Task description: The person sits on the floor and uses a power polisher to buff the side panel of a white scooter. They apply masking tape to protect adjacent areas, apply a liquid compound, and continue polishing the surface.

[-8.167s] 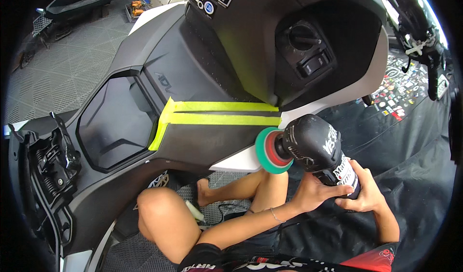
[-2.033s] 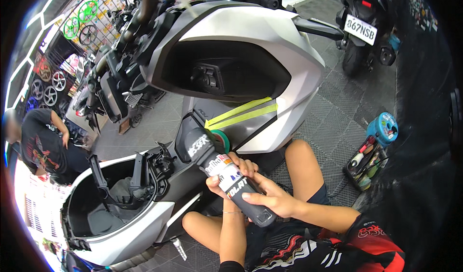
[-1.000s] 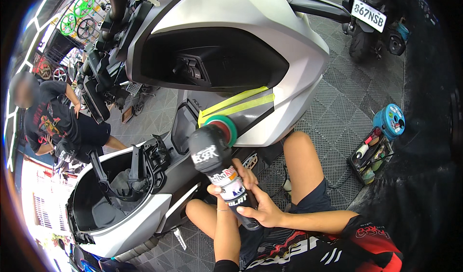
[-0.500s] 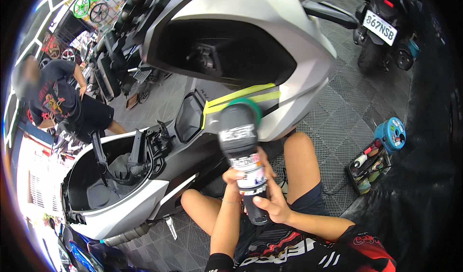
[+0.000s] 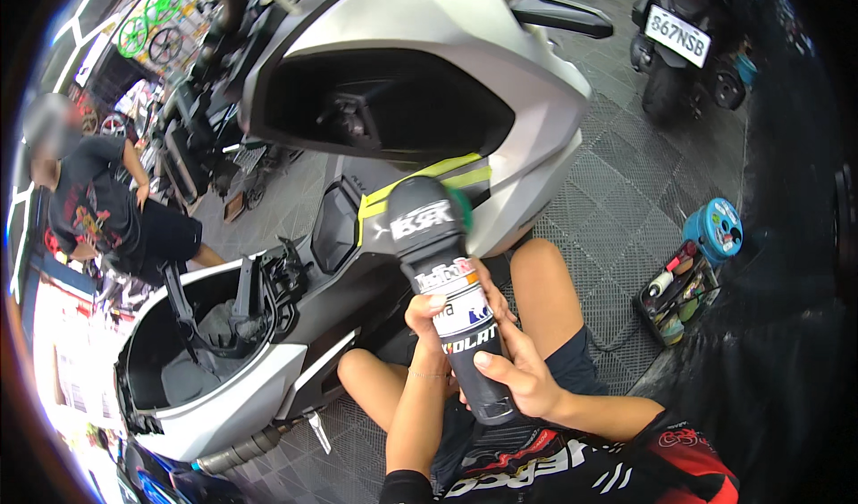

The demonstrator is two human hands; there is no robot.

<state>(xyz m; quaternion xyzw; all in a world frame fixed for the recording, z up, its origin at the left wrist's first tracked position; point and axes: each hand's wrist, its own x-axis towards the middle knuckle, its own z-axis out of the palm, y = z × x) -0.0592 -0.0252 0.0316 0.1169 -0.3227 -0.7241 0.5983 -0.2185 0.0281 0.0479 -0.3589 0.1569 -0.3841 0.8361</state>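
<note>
Both my hands grip a black cordless polisher (image 5: pixel 471 343) covered in stickers. My left hand (image 5: pixel 424 318) wraps the body from the left, thumb on top. My right hand (image 5: pixel 527 377) closes round the handle lower down, its thumb also on top. The polisher's green pad (image 5: pixel 464 207) shows only at the right of the black head, against a grey and white scooter's side panel (image 5: pixel 542 166). Yellow-green masking tape (image 5: pixel 427 179) borders the panel area there. The head hides where the pad meets the panel.
The scooter's open seat compartment (image 5: pixel 192 374) lies to the left. A person (image 5: pixel 107 187) stands beyond it. At right are a blue round stool (image 5: pixel 715 227) and a tray of bottles and cloths (image 5: pixel 670 303). Another scooter (image 5: pixel 675 57) is parked far right.
The whole scene has shifted left in the picture as the view turned. The polisher tilts a bit more to the left, and less of the green pad shows. Both hands keep their grip.
</note>
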